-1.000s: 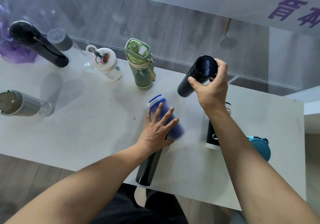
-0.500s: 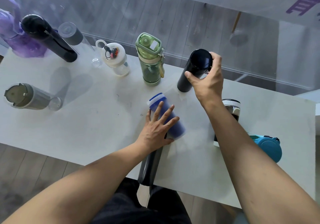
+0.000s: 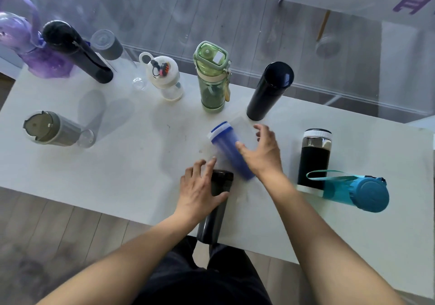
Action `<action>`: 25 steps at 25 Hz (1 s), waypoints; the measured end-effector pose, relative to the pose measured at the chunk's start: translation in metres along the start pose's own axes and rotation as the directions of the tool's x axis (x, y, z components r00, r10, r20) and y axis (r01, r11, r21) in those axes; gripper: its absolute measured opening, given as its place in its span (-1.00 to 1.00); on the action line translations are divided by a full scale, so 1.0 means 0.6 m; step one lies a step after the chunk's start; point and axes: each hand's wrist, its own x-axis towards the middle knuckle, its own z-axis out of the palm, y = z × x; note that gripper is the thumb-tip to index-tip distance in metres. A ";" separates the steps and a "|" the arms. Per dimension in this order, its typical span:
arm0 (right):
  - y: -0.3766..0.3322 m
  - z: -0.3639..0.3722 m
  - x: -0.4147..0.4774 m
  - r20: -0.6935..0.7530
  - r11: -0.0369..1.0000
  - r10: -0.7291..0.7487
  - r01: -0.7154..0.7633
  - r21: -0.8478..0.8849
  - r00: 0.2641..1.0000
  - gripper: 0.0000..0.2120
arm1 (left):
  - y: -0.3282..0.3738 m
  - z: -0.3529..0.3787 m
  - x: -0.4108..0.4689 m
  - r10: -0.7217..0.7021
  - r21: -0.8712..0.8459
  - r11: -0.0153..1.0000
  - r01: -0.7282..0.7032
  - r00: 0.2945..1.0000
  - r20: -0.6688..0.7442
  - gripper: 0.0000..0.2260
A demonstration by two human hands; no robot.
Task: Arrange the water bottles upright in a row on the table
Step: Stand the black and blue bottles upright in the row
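Note:
Along the table's back edge stand a purple bottle (image 3: 21,45), a tall black one (image 3: 77,52), a clear one with a grey cap (image 3: 113,50), a white-lidded one (image 3: 164,76), a green one (image 3: 211,76) and a navy flask (image 3: 270,90). A blue bottle (image 3: 223,142) lies on its side mid-table. My right hand (image 3: 261,151) spreads over it with the thumb touching and the fingers apart. A dark grey bottle (image 3: 211,222) lies over the front edge. My left hand (image 3: 202,187) wraps its cap end.
A grey bottle (image 3: 54,128) lies on its side at the left. At the right a black bottle with a white cap (image 3: 314,158) appears upright. A teal bottle (image 3: 353,191) lies against its base. The white table (image 3: 117,175) ends close to my body.
My right hand let go of the navy flask, which now stands upright, and came down over the blue bottle. My left hand slid off the blue bottle onto the dark grey one.

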 end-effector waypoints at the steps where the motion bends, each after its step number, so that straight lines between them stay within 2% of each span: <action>1: -0.010 0.015 0.007 0.085 0.997 -0.008 0.014 -0.072 0.996 -0.30 | -0.002 0.000 -0.008 -0.064 -0.001 0.998 0.064 0.997 0.052 -0.13; 3: -0.030 0.038 0.024 0.168 0.981 -0.017 0.049 -0.187 0.986 -0.26 | -0.005 -0.002 -0.011 -0.118 -0.023 0.992 0.122 0.984 0.135 -0.20; 7: -0.039 0.064 0.046 0.185 0.967 0.026 0.022 -0.253 0.982 -0.25 | -0.016 -0.014 -0.004 -0.136 -0.249 0.948 0.198 0.960 0.244 -0.32; 11: -0.025 0.058 0.037 0.173 0.977 0.040 -0.002 -0.213 0.984 -0.18 | -0.031 -0.052 0.002 -0.135 -0.360 0.917 0.170 0.983 0.121 -0.33; 15: -0.016 0.026 0.000 0.048 0.996 -0.002 -0.002 0.087 0.999 -0.03 | -0.032 -0.108 0.026 -0.122 -0.450 0.887 0.104 0.992 -0.012 -0.22; 20: -0.024 -0.012 -0.032 -0.162 0.931 0.001 0.058 0.360 0.987 -0.15 | -0.011 -0.158 0.056 -0.001 -0.505 0.856 -0.107 0.978 -0.209 -0.27; 22: -0.026 -0.018 -0.041 -0.237 0.922 0.004 0.088 0.377 0.972 -0.20 | -0.011 -0.169 0.063 0.066 -0.480 0.859 -0.178 0.968 -0.241 -0.30; 25: -0.019 -0.021 -0.054 -0.298 0.953 0.021 0.071 0.295 0.954 -0.21 | -0.018 -0.172 0.066 0.120 -0.442 0.870 -0.220 0.963 -0.242 -0.32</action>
